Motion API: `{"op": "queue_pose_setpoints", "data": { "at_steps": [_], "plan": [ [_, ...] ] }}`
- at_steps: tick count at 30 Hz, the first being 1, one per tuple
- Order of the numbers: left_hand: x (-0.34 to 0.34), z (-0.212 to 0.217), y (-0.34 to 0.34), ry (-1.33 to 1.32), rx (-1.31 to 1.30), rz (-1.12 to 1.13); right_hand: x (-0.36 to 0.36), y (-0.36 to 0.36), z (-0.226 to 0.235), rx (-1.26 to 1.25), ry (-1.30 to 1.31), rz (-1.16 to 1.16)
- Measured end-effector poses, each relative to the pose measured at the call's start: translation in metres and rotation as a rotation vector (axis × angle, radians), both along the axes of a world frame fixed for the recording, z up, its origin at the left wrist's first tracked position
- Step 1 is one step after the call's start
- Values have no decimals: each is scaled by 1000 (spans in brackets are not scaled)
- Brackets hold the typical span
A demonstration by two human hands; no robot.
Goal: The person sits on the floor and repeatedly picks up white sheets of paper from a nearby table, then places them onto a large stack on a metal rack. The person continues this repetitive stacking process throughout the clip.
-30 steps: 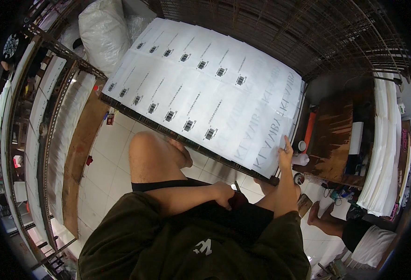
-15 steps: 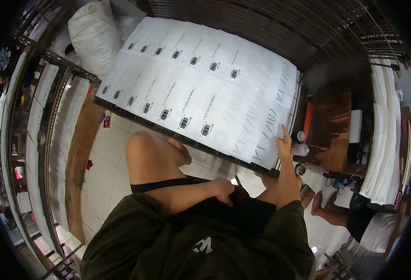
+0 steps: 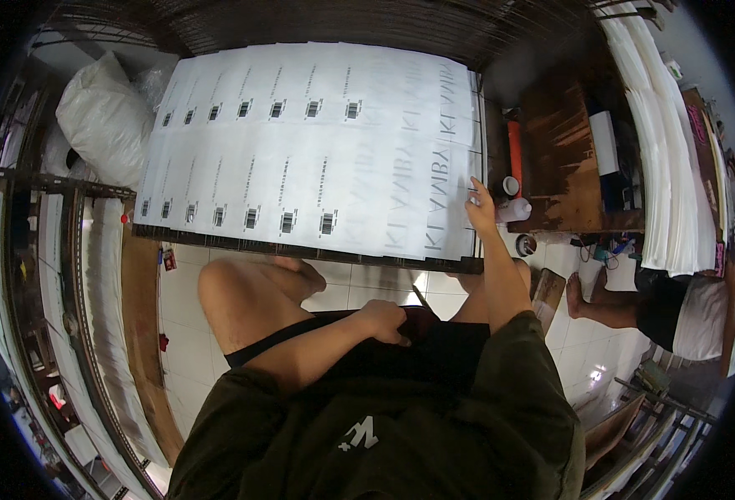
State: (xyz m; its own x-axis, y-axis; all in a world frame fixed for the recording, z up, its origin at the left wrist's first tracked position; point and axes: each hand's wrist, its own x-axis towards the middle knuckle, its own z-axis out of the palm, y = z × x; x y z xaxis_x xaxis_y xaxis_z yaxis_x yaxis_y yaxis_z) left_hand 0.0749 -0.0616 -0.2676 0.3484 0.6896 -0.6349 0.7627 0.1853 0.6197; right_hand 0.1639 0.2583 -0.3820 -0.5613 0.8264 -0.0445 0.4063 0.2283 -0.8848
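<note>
Rows of overlapping white printed sheets (image 3: 288,162) cover the rack in front of me, with small barcode marks on the left and grey lettering on the right. At their right edge is my right hand (image 3: 481,208), its index finger stretched out and the others partly bent; nothing shows in it. My left hand (image 3: 381,321) stays low over my lap with its fingers curled. Beside it is a dark reddish thing (image 3: 419,323), and a thin dark stick (image 3: 420,295) pokes up; whether the hand grips either is hidden.
A white cup (image 3: 510,186) and a pale plastic bottle (image 3: 516,210) stand right of the sheets, by an orange roll (image 3: 515,148). A stuffed white sack (image 3: 105,121) sits at the left. Paper stacks (image 3: 672,183) line the right, near another person's legs (image 3: 605,304).
My view has turned, so the sheets now appear further left and more level. My right hand remains at their right edge, and my left hand is still over my lap.
</note>
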Motion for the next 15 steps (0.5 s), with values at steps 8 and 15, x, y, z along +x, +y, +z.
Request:
{"op": "queue_pose_setpoints", "data": {
  "at_steps": [8, 15],
  "plan": [
    [-2, 10, 4, -1, 31, -4, 51, -21, 68, 37, 22, 81],
    [1, -7, -5, -16, 134, 22, 161, -40, 93, 209, 117, -282]
  ]
}}
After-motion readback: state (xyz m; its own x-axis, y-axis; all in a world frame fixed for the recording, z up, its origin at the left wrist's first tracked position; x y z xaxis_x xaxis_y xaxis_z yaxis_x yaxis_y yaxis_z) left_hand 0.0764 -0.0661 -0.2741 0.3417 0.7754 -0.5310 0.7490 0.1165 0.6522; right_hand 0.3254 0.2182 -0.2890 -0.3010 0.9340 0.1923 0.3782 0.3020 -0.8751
